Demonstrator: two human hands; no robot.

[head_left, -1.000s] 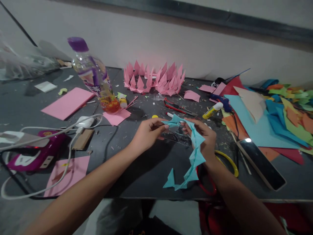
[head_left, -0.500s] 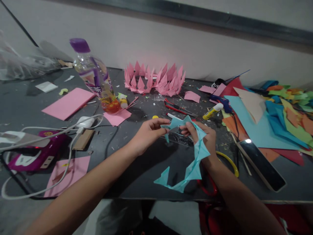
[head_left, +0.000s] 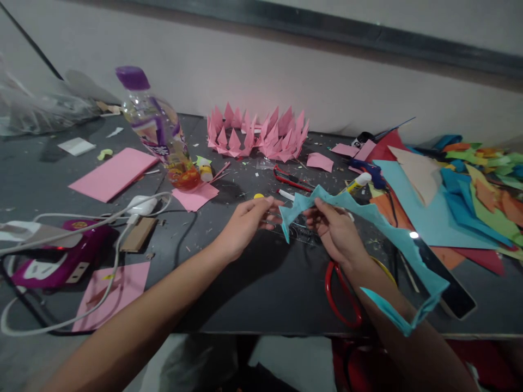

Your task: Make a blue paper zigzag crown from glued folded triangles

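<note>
My right hand pinches a light-blue folded-paper strip between thumb and fingers near one end. The strip has pointed folds along its edge. Its long part arches over the right wrist and hangs down, curling back at the tail over my forearm. Just left of the strip's short drooping end is my left hand, its fingers loosely bent and apart. Those fingertips are very close to the paper; whether they touch it is unclear. Under the right wrist lie red-handled scissors, their blades hidden.
Pink folded-paper rings stand by the wall. A purple-capped bottle rises at left, near a white cable. A red utility knife, a glue gun, a phone and coloured paper lie around the hands.
The strip's long part has swung from beneath my hands out to the right, over the right forearm and phone. My left fingers have loosened from its end, and my right hand has turned.
</note>
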